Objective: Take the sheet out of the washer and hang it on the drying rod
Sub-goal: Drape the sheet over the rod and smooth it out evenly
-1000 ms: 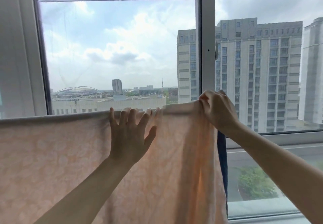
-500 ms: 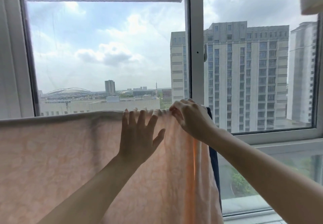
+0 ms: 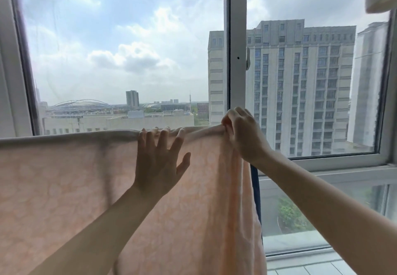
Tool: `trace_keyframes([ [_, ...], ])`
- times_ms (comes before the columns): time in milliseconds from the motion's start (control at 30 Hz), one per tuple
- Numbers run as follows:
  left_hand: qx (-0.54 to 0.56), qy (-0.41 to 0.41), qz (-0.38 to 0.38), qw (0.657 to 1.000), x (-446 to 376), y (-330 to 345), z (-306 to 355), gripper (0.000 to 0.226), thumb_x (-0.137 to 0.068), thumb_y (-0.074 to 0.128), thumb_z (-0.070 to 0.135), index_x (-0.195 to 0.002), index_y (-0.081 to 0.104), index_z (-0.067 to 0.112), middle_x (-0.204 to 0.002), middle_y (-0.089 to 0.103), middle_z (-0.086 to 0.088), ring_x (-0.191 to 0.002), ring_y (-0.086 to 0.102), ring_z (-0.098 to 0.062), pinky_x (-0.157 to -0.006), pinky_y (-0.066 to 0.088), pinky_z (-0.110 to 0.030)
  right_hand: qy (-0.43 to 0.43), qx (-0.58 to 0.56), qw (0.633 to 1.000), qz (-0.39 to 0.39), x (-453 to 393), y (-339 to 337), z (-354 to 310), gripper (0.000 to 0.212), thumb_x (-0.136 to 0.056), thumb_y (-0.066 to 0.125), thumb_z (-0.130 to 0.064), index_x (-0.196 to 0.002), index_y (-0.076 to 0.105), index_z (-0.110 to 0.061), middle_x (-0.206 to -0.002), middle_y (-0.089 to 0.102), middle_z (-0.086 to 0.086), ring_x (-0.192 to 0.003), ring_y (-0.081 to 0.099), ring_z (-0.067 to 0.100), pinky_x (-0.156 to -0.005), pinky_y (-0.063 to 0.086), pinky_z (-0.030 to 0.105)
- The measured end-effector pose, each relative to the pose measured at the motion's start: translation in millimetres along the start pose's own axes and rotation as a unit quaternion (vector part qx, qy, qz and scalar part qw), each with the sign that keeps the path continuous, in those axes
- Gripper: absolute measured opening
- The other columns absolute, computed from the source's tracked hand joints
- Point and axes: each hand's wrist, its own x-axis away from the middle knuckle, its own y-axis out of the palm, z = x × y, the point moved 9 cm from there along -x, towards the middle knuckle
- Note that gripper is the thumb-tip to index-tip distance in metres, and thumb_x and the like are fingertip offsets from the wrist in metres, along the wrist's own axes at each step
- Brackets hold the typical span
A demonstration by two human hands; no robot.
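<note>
Against a high-rise window (image 3: 129,60), the peach sheet (image 3: 64,189), draped over its rod, is pressed flat by the left hand (image 3: 159,163) with straight fingers; its top edge at 2 o'clock is pinched by the right hand (image 3: 242,133)

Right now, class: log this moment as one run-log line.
stage: spreading hung sheet | left hand: flat on peach sheet | right hand: pinches top fold | sheet: draped before window frame | rod: hidden

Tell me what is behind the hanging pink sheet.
Behind the sheet, a dark blue cloth peeks out at its right edge, with the window beyond. The drying rod under the fold is covered.
</note>
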Motion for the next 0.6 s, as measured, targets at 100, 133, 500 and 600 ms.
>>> trace_keyframes([
  [100,0.012,-0.012,-0.017,1.000,-2.7,2.8,-0.1,0.055,-0.095,0.036,0.052,-0.134,0.051,0.016,-0.123,0.055,-0.018,-0.111,0.050,-0.042,-0.105,0.030,-0.060,-0.035,0.033,0.999,-0.011,12.8,7.1,-3.1,0.006,-0.094,0.057,-0.008,-0.095,0.063,-0.010,-0.100,0.057,-0.001,-0.095,0.046,0.011,-0.081,0.050,0.028],
  [133,0.015,-0.009,-0.017,1.000,-4.4,2.8,0.3,0.055,-0.095,0.036,0.052,-0.133,0.051,0.016,-0.123,0.055,-0.017,-0.111,0.051,-0.040,-0.105,0.030,-0.059,-0.042,0.039,0.998,-0.011,15.3,7.4,-3.8,0.006,-0.093,0.059,-0.008,-0.096,0.064,-0.009,-0.100,0.056,-0.002,-0.095,0.045,0.012,-0.081,0.050,0.029],
  [500,0.085,0.044,0.014,0.995,-14.7,9.8,37.0,0.054,-0.093,0.041,0.053,-0.134,0.051,0.019,-0.125,0.055,-0.017,-0.116,0.051,-0.042,-0.109,0.029,-0.060,0.102,-0.087,0.990,-0.035,-13.1,5.0,6.2,0.009,-0.093,0.056,-0.017,-0.093,0.065,-0.015,-0.088,0.063,-0.007,-0.086,0.058,0.010,-0.072,0.042,0.016],
  [600,0.096,0.043,0.014,0.994,-15.3,11.1,33.8,0.056,-0.093,0.040,0.054,-0.137,0.049,0.020,-0.126,0.054,-0.015,-0.116,0.050,-0.042,-0.106,0.033,-0.060,0.132,-0.080,0.970,-0.187,-27.6,35.1,6.4,0.026,-0.096,0.055,-0.023,-0.075,0.063,-0.011,-0.065,0.055,-0.005,-0.056,0.050,0.006,-0.054,0.037,0.015],
])
